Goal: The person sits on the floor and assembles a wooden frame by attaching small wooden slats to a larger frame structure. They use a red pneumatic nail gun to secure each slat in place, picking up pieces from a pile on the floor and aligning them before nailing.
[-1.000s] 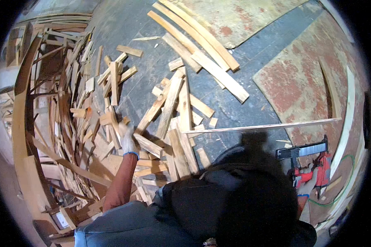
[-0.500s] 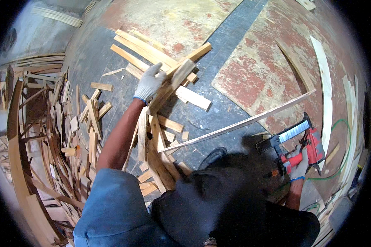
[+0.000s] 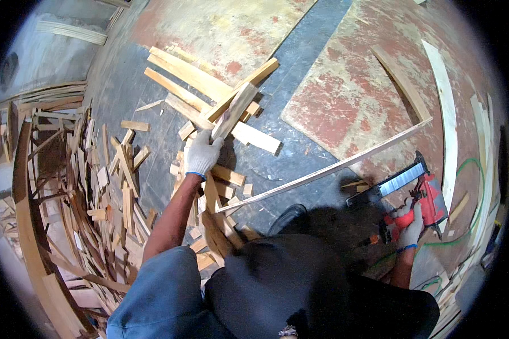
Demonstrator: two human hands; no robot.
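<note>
In a white knit glove with a blue cuff, my left hand [image 3: 202, 153] is closed around the near end of a short wooden board [image 3: 236, 108]. That board slants up and away over a cluster of crossed wooden pieces, including a longer pale plank [image 3: 189, 72]. My right hand [image 3: 412, 229], gloved alike, grips the handle of a red and black nail gun [image 3: 434, 199] at the right. The gun's magazine [image 3: 391, 182] points to the upper left. A long thin wooden strip [image 3: 322, 171] stretches between my two hands, touching neither.
Heaped scrap wood [image 3: 87, 203] fills the left side beside a long curved plank [image 3: 28, 226]. Short offcuts [image 3: 131, 164] lie on the dark floor. At the right are a leaning board [image 3: 404, 85], a pale plank [image 3: 442, 113] and a green hose [image 3: 474, 226].
My left hand has moved nearer to me, from beside the short board to its near end, and closed on it. The board has shifted slightly away. The right hand keeps the nail gun nearly still.
</note>
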